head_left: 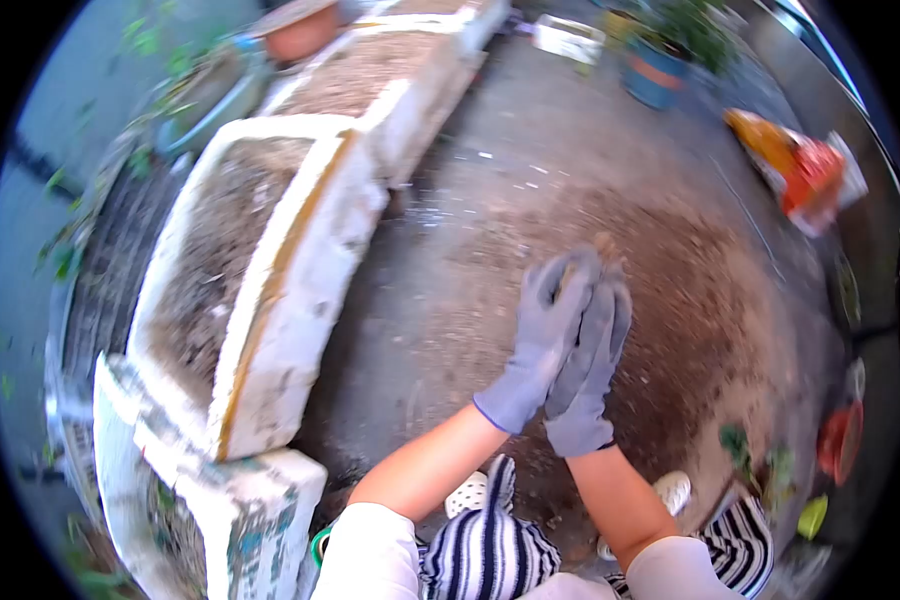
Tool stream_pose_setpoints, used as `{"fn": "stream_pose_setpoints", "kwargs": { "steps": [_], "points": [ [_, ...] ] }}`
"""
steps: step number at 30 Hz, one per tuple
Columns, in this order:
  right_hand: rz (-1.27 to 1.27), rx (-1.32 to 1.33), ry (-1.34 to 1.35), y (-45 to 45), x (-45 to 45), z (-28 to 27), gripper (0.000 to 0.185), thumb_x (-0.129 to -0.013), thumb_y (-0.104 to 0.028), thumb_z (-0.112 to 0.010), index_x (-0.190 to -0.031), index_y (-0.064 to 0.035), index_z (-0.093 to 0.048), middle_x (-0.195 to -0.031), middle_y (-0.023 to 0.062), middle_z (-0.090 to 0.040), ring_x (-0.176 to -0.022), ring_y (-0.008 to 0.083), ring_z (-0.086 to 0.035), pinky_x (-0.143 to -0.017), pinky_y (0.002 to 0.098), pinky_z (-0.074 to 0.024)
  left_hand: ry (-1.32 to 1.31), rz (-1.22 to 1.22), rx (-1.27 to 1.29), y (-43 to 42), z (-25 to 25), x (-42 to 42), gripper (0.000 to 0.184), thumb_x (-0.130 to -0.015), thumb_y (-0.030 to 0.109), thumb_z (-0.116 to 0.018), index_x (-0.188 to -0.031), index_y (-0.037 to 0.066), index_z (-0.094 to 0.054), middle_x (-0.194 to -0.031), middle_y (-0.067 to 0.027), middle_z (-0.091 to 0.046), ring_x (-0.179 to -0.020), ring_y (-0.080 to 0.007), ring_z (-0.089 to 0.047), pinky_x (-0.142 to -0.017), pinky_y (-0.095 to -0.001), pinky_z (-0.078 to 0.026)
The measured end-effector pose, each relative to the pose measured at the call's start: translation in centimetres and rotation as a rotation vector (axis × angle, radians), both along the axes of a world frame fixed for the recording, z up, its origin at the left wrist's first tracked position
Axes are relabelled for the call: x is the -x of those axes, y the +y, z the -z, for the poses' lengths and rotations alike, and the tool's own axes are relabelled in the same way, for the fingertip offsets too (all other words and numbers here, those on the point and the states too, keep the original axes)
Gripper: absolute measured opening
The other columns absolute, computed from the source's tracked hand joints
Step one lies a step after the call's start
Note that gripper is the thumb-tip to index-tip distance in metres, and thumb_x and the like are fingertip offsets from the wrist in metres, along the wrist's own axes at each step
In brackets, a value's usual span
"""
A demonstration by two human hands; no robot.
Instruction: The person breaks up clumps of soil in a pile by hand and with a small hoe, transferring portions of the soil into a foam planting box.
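My left hand (555,325) and my right hand (594,350), both in grey gloves, are pressed together over the dirt-strewn ground. Their fingers are curled and point away from me. Between the fingertips shows a small brownish clump (604,243), blurred and too small to name. Dark loose soil (670,300) lies scattered on the concrete beneath and to the right of the hands.
White foam boxes of soil (305,330) line the left side. A blue pot with a plant (655,75) and a white container (568,38) stand at the back. An orange and white bag (810,175) lies at the right, with a reddish pot (840,440) nearer.
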State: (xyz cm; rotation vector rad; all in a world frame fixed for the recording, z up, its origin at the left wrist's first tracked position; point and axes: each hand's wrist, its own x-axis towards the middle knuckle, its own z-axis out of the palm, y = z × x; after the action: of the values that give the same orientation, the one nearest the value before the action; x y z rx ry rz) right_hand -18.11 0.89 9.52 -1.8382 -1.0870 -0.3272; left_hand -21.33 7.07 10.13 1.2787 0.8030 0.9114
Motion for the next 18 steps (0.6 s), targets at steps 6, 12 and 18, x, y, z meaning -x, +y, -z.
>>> {"fn": "stream_pose_setpoints", "kwargs": {
  "steps": [6, 12, 18],
  "points": [
    [-0.790, -0.342, 0.412, 15.3, 11.9, -12.3, 0.041, -0.095, -0.021, -0.056, -0.130, -0.0014, -0.049, -0.128, 0.0151, -0.052, -0.125, 0.0258, -0.046, -0.104, 0.0352, -0.0381, -0.225, -0.329, -0.394, 10.6, -13.2, 15.5, 0.042, -0.098, 0.034, -0.051, -0.124, 0.000, -0.057, -0.122, -0.0135, -0.058, -0.113, -0.0213, -0.054, -0.098, -0.0332, -0.043],
    [-1.281, 0.058, 0.574, 23.3, 18.8, -12.6, 0.041, -0.093, -0.027, -0.056, -0.128, -0.0062, -0.055, -0.122, 0.0130, -0.062, -0.112, 0.0265, -0.056, -0.098, 0.0329, -0.0417, -0.016, -0.430, 0.410, 18.8, -15.5, 29.6, 0.035, -0.098, 0.039, -0.047, -0.117, 0.013, -0.062, -0.107, -0.0081, -0.065, -0.101, -0.0212, -0.060, -0.092, -0.0429, -0.047],
    [-1.329, 0.163, 0.794, 17.4, 7.9, -10.2, 0.045, -0.099, -0.035, -0.052, -0.134, -0.0059, -0.053, -0.132, 0.0064, -0.057, -0.121, 0.0157, -0.050, -0.104, 0.0296, -0.0386, 0.553, -0.591, 0.009, 20.5, -13.6, 34.0, 0.063, -0.088, 0.047, -0.061, -0.137, 0.010, -0.049, -0.145, -0.0119, -0.040, -0.133, -0.0307, -0.035, -0.097, -0.0554, -0.039]
  ]
}}
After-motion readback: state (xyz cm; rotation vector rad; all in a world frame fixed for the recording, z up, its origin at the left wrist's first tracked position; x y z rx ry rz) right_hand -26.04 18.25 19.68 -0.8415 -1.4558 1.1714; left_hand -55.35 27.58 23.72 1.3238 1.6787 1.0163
